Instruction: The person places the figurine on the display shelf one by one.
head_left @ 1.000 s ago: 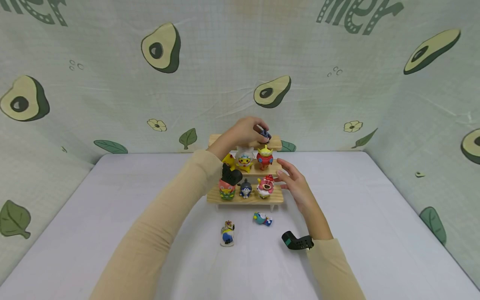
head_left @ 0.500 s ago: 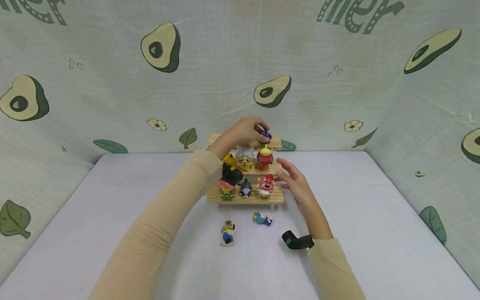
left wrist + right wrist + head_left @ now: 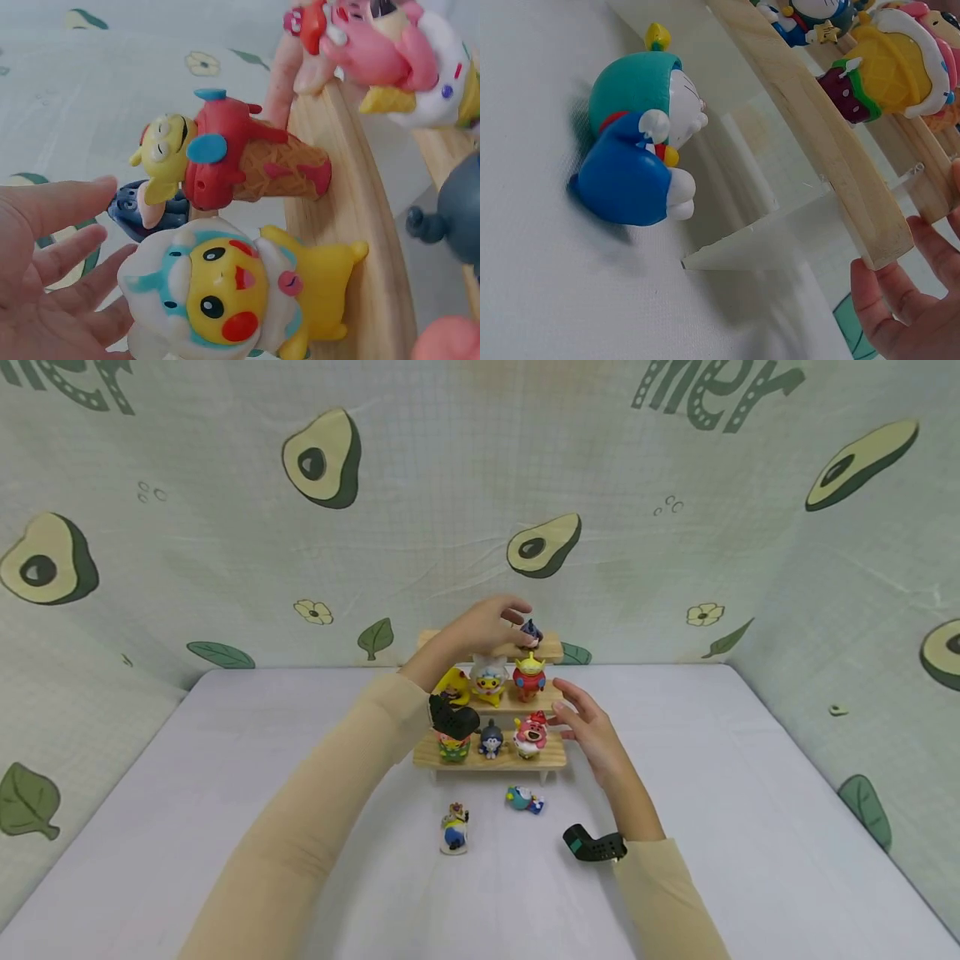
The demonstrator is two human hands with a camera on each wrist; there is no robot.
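A three-tier wooden shelf (image 3: 551,760) bears several small figurines. On its top tier, at the right, stands a dark blue figurine (image 3: 531,633). My left hand (image 3: 491,625) is beside it, fingers spread apart; in the left wrist view the thumb reaches the dark blue figurine (image 3: 133,208) and the other fingers lie away from it. My right hand (image 3: 588,727) rests its fingertips on the shelf's right end, seen in the right wrist view at the wooden boards (image 3: 877,225). Nearby on the tiers are a red figurine with a yellow head (image 3: 529,677) and a white-hooded yellow figurine (image 3: 489,679).
In front of the shelf, on the white table (image 3: 375,877), a blue-and-teal figurine (image 3: 525,799) lies on its side. A figurine with a blue body (image 3: 454,829) is to its left. A pink bear figurine (image 3: 531,735) is on the lowest tier. Patterned cloth (image 3: 450,460) hangs behind.
My left hand has let go of the dark blue figurine and drawn slightly left, with its forearm. The figurine stays on the top tier. My right hand has not moved.
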